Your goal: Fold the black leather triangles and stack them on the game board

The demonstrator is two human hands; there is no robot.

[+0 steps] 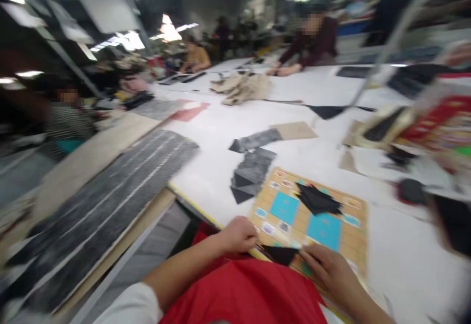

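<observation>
A small dark triangular fabric piece (281, 254) stretches between my two hands at the table's near edge. My left hand (239, 234) is closed at its left tip, the fingers curled and partly hidden. On the other end, my right hand (329, 267) pinches the piece between thumb and fingers. Beneath it lies a tan patterned board (355, 231) with blue rectangles and small pictures. Several black fabric pieces (318, 199) form a loose pile on the board's far part. Motion blurs the whole view.
Grey fabric pieces (257, 164) and a beige strip (296, 130) lie beyond the board on the white table (217, 152). Long grey striped fabric (121, 182) is at left. Crumpled beige cloth (243, 87) lies farther back. A slanted pole (395, 39) rises at right. Other people work around the table.
</observation>
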